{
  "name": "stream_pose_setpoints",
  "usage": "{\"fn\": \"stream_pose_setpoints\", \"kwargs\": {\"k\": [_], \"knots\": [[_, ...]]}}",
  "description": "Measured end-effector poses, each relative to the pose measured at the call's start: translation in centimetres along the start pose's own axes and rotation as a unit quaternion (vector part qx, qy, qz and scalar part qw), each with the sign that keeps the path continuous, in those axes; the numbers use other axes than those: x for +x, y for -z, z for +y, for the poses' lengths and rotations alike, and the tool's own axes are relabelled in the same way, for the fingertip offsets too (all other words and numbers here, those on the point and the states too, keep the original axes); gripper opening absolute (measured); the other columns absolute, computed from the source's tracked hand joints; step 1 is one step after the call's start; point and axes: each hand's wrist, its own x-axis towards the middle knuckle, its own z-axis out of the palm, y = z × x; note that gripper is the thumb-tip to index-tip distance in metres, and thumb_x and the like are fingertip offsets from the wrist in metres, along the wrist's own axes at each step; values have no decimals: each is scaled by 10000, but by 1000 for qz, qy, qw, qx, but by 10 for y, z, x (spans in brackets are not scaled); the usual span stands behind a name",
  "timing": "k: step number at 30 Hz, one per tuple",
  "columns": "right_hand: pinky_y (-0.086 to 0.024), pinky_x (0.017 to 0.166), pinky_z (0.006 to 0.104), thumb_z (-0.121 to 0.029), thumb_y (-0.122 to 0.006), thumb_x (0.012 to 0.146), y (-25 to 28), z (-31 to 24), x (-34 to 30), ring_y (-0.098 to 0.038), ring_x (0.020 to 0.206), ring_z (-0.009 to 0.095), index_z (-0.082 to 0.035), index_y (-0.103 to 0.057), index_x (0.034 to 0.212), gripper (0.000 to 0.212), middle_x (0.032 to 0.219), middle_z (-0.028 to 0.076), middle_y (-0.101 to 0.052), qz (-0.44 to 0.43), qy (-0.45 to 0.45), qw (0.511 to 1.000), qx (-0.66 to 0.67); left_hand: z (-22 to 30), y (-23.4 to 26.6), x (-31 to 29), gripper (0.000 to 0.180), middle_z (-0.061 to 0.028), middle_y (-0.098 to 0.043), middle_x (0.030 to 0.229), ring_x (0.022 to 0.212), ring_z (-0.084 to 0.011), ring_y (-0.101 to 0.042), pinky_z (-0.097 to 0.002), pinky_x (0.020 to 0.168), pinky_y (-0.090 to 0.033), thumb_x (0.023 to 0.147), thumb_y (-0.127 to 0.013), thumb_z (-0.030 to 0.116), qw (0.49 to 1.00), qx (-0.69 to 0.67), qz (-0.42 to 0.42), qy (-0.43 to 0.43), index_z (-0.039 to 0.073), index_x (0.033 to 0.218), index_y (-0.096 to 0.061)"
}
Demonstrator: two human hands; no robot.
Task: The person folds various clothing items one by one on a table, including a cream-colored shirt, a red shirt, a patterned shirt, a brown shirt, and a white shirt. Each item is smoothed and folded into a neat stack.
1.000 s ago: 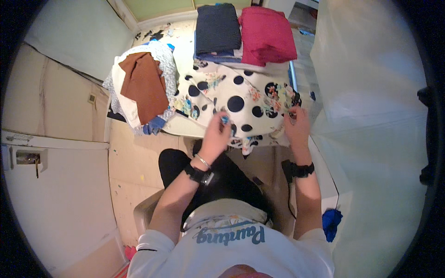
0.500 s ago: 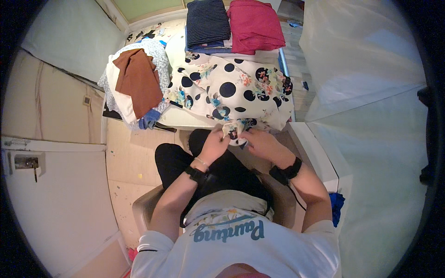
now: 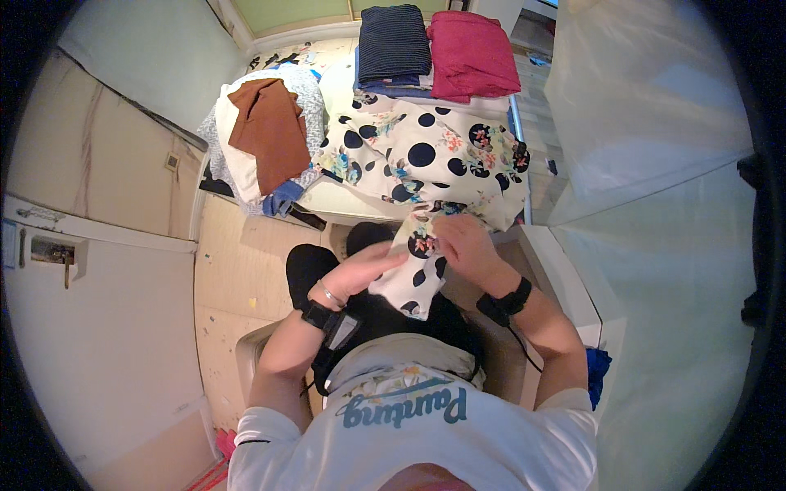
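Observation:
A white garment (image 3: 385, 155) with black dots and flower print lies spread across the table, and one end of it hangs over the near edge above my lap. My right hand (image 3: 468, 250) grips the hanging part (image 3: 412, 282) from its right side, fingers curled into the cloth. Against the left edge of that part rests my left hand (image 3: 360, 270), with its fingers stretched out straight; the fingertips are partly hidden at the cloth.
Behind the garment, folded dark striped clothing (image 3: 395, 45) and a folded crimson garment (image 3: 473, 56) sit on a stack. To the left lies a heap with a brown garment (image 3: 268, 131) on top. A white door (image 3: 106, 311) stands at the left, a translucent sheet (image 3: 655, 270) at the right.
The garment's end has come further over the table edge and hangs lower. My left hand has moved left and down, its fingers straightening; the right hand has shifted slightly right. The view has shifted slightly.

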Motion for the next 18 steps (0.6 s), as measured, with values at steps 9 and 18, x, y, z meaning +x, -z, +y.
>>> {"fn": "stream_pose_setpoints", "kwargs": {"k": [9, 18], "knots": [[-479, 856, 426, -89, -641, 760, 6, -21, 11, -608, 970, 328, -63, -578, 1089, 336, 1059, 147, -632, -60, 4, 992, 109, 8, 21, -17, 485, -118, -578, 1291, 1172, -219, -571, -376, 1008, -446, 971, -537, 243, 977, -180, -75, -89, 1, 1377, -429], [-465, 903, 399, -276, -590, 906, 14, -21, 19, -600, 1059, 271, -84, -558, 1256, 400, 1200, 155, -603, 70, -61, 995, 35, 118, -29, 19, 638, -119, -497, 1362, 1140, -231, -569, -391, 1011, -445, 949, -520, 129, 934, -202, -65, -289, 62, 1504, -215]]}}
